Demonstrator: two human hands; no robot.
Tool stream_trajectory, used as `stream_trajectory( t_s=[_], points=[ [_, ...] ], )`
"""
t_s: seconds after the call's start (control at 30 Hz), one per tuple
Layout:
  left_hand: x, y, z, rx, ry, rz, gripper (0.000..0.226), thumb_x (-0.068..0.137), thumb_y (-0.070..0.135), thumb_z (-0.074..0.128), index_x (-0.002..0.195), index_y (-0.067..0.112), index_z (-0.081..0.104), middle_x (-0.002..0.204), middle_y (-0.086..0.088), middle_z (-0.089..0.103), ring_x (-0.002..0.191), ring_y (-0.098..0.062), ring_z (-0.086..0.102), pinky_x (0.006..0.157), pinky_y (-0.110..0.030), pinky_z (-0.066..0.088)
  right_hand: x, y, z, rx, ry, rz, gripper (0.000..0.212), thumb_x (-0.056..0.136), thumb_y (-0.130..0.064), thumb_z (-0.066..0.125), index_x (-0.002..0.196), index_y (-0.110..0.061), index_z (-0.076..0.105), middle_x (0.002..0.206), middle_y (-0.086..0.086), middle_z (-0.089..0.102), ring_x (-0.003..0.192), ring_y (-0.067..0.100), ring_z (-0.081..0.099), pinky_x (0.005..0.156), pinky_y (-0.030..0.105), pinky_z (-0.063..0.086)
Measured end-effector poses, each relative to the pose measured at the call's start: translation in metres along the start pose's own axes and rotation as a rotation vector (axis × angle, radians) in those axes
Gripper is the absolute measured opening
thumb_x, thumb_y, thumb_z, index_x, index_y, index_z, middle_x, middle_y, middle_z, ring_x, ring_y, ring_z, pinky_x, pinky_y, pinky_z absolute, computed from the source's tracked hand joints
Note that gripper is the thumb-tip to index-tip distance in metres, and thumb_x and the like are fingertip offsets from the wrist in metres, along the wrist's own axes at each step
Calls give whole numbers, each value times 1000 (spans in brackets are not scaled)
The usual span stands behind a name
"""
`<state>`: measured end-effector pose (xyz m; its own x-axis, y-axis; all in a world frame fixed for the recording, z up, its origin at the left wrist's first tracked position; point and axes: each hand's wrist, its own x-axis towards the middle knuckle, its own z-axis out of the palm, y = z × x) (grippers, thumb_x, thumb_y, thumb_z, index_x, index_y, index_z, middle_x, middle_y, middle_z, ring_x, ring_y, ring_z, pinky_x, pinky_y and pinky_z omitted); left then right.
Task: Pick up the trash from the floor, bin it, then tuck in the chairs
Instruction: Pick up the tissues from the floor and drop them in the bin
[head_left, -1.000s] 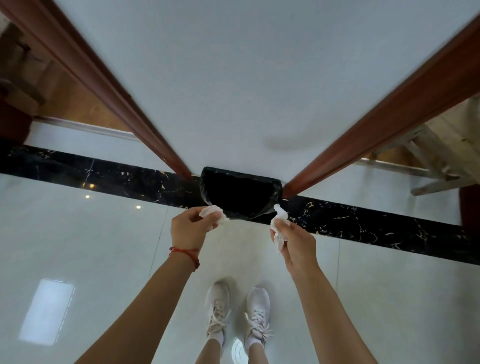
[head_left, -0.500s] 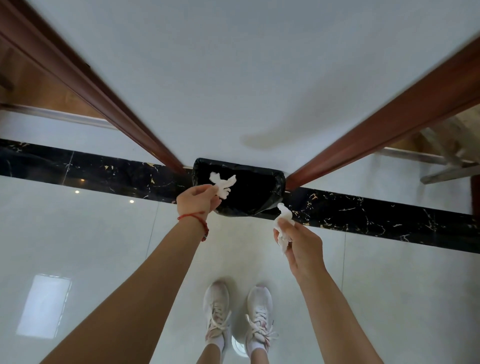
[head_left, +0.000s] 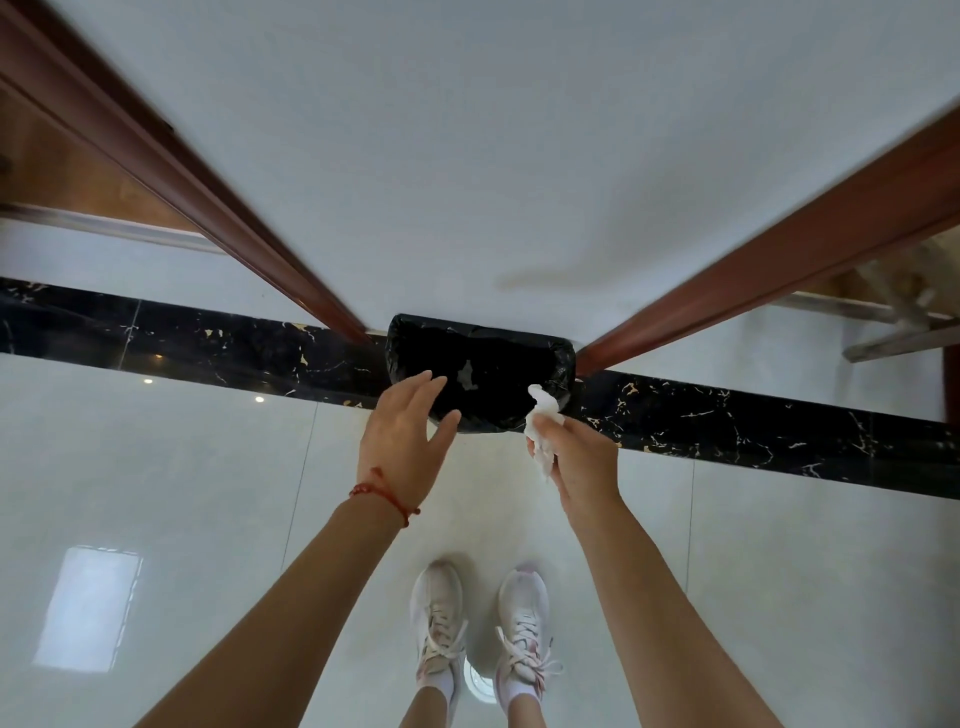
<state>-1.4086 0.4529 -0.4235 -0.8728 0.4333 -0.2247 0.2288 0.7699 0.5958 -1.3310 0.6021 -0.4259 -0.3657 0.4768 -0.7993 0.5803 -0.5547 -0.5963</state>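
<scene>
Black liner covers the bin (head_left: 480, 338), which stands on the floor (head_left: 156, 467) against the white wall (head_left: 467, 156), on the dark marble strip (head_left: 727, 421) between 2 red-brown wooden frames (head_left: 208, 197). Inside it we see 1 pale scrap of tissue (head_left: 466, 375) against the dark lining.

Our left hand (head_left: 402, 441) is spread, fingers straight and apart, holding nothing, its fingertips over the near rim of the bin. A red string bracelet (head_left: 387, 494) sits on that wrist.

Our right hand (head_left: 576, 457) pinches 1 crumpled white tissue (head_left: 543, 431) between thumb and fingers, at the bin's near right corner, not yet inside. Part of the tissue pokes up above the fingers; part hangs below them.

Our 2 white sneakers (head_left: 480, 623) stand side by side on the pale glossy tiles, close before the bin. At far right, beyond the frame, blurred light wooden legs (head_left: 893, 332) show; we cannot tell what they belong to.
</scene>
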Motion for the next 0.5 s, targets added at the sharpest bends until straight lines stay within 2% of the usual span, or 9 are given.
stream_trajectory(
  t_s=[0.13,0.2,0.27,0.33,0.37,0.4,0.47,0.5],
  points=[
    [-6,-5,-5,134,-18,123,48,86,35,41,117,3,58,120,-18,60,112,-36,56,93,-49,47,14,-4,22,-1,37,26,13,79,-7,64,70,2,63,56,2,53,53,14,47,50,17,42],
    [-8,-8,-8,164,-16,134,48,86,35,40,117,3,58,120,-18,61,112,-37,56,93,-50,47,21,-7,33,13,43,26,9,80,-10,67,74,-3,68,62,4,57,62,16,55,60,19,50],
    [-9,-12,-10,175,-15,127,49,86,35,39,117,3,58,119,-18,61,111,-37,56,92,-50,47,28,-10,39,78,22,25,9,82,-10,66,80,-1,66,66,8,58,68,19,58,73,28,51],
    [-10,-15,-12,183,0,128,48,86,35,39,116,3,59,119,-18,62,111,-37,57,91,-49,46,32,-15,41,142,3,30,6,83,-9,65,83,-3,66,75,10,61,74,19,61,71,26,52],
    [-10,-17,-13,187,5,128,48,85,35,40,116,3,59,118,-18,62,110,-37,57,91,-49,46,33,-16,41,147,6,36,10,83,-11,66,91,-5,67,83,10,64,81,19,63,70,24,52],
    [-10,-17,-14,188,7,127,48,85,35,40,115,3,59,117,-18,62,110,-37,57,91,-48,45,34,-16,40,134,12,45,22,82,-14,68,102,-5,66,89,7,65,87,18,63,72,25,53],
    [-12,-17,-15,187,10,125,48,85,35,40,115,2,59,117,-18,62,110,-37,57,92,-47,45,34,-13,38,58,29,37,42,81,-18,70,118,-3,58,87,1,63,89,17,63,79,28,53],
    [-12,-17,-15,187,9,122,49,86,35,39,115,2,59,117,-18,62,109,-37,57,92,-47,44,34,-12,36,-3,43,11,45,81,-19,70,121,-2,57,87,-1,62,88,16,62,84,30,53]
  ],
)
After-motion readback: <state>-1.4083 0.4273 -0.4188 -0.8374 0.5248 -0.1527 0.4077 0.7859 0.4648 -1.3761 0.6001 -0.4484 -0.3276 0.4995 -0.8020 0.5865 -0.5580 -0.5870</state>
